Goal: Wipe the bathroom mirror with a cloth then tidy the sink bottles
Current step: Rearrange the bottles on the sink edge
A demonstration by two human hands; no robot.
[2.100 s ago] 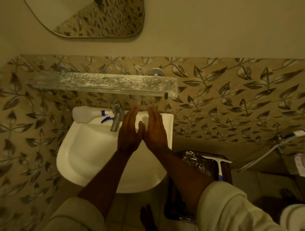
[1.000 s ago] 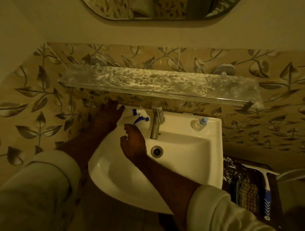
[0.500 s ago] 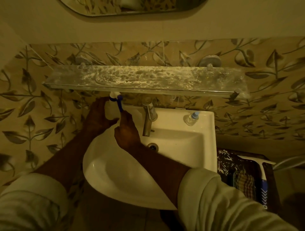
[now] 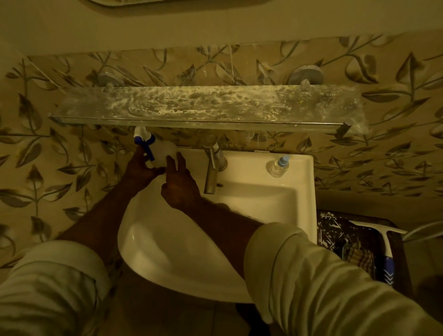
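Note:
A white spray bottle [image 4: 160,150] with a blue trigger stands upright at the back left corner of the white sink [image 4: 275,203], just under the glass shelf [image 4: 208,108]. My left hand [image 4: 141,169] wraps around its lower left side. My right hand [image 4: 178,183] rests against its right side with fingers spread. A small clear bottle [image 4: 279,165] with a light blue cap stands on the sink's back right corner. The mirror's bottom edge [image 4: 167,2] barely shows at the top.
A metal tap [image 4: 213,168] rises at the sink's back middle. The stained glass shelf hangs close over the bottles. To the right, a dark patterned box [image 4: 335,230] holds a checked cloth [image 4: 359,257] and a white and blue squeegee [image 4: 386,249].
The spray bottle lay on its side on the sink's back rim; both hands moved left from the middle, took it and stood it upright in the back left corner.

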